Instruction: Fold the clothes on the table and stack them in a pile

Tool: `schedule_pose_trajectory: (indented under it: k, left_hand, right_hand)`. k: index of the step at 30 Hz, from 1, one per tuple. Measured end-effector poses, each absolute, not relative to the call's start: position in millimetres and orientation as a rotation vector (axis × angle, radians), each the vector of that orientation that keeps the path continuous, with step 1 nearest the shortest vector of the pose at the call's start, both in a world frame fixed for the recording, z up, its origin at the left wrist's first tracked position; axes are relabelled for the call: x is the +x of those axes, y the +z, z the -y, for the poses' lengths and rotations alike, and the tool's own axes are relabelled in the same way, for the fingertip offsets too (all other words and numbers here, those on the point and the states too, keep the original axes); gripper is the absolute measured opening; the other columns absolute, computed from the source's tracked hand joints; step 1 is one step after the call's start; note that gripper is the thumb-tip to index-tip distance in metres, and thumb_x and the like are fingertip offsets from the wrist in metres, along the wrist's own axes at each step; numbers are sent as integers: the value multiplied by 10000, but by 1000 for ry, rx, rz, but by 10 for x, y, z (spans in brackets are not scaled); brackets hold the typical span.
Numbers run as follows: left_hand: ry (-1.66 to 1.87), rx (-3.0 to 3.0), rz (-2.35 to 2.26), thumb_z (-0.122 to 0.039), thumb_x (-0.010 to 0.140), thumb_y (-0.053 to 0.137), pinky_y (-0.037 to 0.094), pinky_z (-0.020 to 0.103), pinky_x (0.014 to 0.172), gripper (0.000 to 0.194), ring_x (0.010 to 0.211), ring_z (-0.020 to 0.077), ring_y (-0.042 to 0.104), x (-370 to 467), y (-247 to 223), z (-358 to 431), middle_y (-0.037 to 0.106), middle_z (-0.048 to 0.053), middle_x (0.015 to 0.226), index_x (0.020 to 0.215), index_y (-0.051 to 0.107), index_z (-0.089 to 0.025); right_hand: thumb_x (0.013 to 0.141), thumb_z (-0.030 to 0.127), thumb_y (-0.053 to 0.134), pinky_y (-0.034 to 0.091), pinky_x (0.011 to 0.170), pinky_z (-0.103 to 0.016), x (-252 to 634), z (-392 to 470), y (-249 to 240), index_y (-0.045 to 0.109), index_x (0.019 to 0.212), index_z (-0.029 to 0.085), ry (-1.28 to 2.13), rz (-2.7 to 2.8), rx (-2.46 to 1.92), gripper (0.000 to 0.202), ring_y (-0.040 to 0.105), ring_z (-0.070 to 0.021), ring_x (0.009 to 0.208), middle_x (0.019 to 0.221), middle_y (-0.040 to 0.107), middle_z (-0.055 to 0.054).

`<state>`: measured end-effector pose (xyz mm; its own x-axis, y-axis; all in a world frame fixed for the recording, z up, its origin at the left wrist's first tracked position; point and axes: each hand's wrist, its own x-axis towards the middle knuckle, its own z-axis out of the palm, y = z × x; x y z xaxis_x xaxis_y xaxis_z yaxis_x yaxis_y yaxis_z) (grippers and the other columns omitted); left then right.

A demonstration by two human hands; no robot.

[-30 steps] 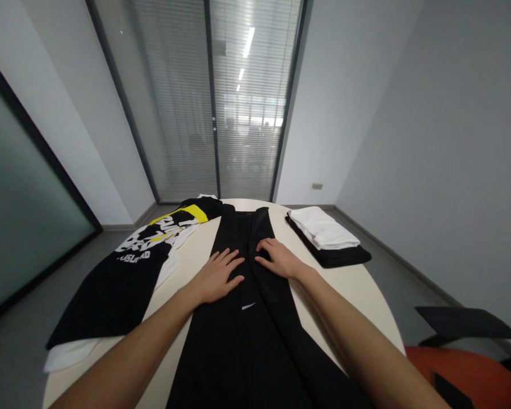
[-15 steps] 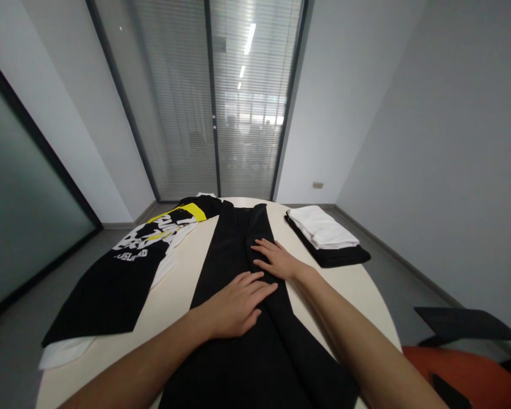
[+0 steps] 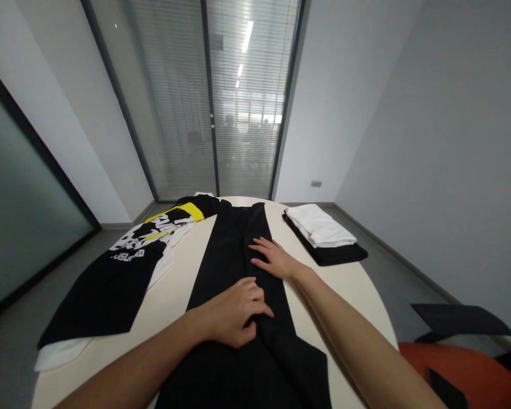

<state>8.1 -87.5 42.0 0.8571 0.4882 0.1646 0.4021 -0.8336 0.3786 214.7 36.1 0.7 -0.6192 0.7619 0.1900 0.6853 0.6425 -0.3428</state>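
Note:
A long black garment [image 3: 215,267] lies lengthwise over the middle of the table, with a V-shaped opening at its far end. Whether it is trousers or a sleeveless top, I cannot tell. My left hand [image 3: 241,312] is closed on a fold of its cloth near the middle, thumb and fingers curled in. Farther up, my right hand [image 3: 272,258] rests flat on the garment's right side, fingers spread. The near right part of the garment is bunched, with a corner standing out on the right. Its near end runs out of view.
At the left, a black T-shirt [image 3: 97,295] with white and yellow print lies over white cloth [image 3: 62,353]. Folded white cloth [image 3: 319,224] sits on folded black cloth [image 3: 338,254] at the right of the round table [image 3: 366,307]. An orange chair [image 3: 460,369] stands at the lower right.
My left hand has gone from lying flat to closing on the cloth. The garment's near right part has been drawn inward and bunched. My right hand has stayed nearly in place.

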Motion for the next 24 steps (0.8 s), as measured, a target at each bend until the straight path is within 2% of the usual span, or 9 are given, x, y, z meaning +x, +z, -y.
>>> schedule_pose_trajectory:
  k: [2,4,10,13,16,18,19,21,24]
  left_hand:
    - [327,2668,-603,-180,753,663,431,358,984,266,1008,201,594,75,442,928,626,46,1121,1016,667,-220]
    - [298,2620,-568,-210,743,709,447,332,920,240,1009,201,602,81,470,990,631,43,1168,973,638,-207]
    - [187,2482,-535,-351,786,757,449,312,845,511,854,186,622,109,601,1164,674,7,930,1254,587,-235]
    - [132,2365,-514,-265,802,718,465,267,779,543,767,143,607,87,645,1199,685,5,1007,1323,563,-268]
    - [37,2172,-496,-171,744,703,470,229,653,834,690,120,592,59,646,1195,697,2,1113,1499,367,-285]
    - [-6,2134,-428,-144,693,719,489,247,707,921,753,145,622,52,635,1182,716,-16,1042,1523,342,-270]
    - [-11,2150,-374,-132,679,724,492,268,783,858,808,161,635,51,629,1176,718,-23,992,1476,434,-265]
    - [12,2194,-265,-117,681,718,459,300,921,563,885,179,643,49,621,1164,707,-25,924,1225,673,-256]
    - [52,2199,-169,-100,675,700,453,292,934,255,882,183,648,25,602,1158,698,-18,898,886,749,-236]
  right_hand:
    - [966,516,522,225,1192,-587,2146,-355,16,523,1439,271,344,2544,-1158,533,319,-316,1472,1566,410,-96]
    - [969,523,514,220,1192,-594,2146,-352,20,521,1441,272,351,2543,-1166,535,318,-316,1472,1568,407,-97]
    - [971,526,508,212,1199,-579,2152,-354,20,523,1438,268,356,2544,-1156,534,308,-309,1477,1569,405,-97]
    - [975,525,501,215,1199,-576,2151,-349,29,517,1442,256,350,2551,-1164,539,305,-307,1479,1573,398,-103]
    - [975,519,506,214,1197,-583,2148,-341,36,520,1439,261,350,2550,-1170,531,304,-309,1479,1573,398,-102]
    - [976,518,506,216,1195,-584,2146,-337,40,520,1439,264,348,2550,-1171,527,304,-310,1479,1571,401,-101]
    - [978,519,503,219,1195,-581,2145,-336,42,520,1439,264,345,2551,-1172,528,306,-309,1478,1571,402,-100]
    - [977,519,504,229,1194,-572,2144,-334,45,522,1439,262,340,2552,-1174,529,313,-309,1475,1568,406,-102]
    - [975,511,512,248,1188,-565,2144,-338,47,531,1432,260,335,2551,-1166,522,320,-312,1471,1561,415,-107]
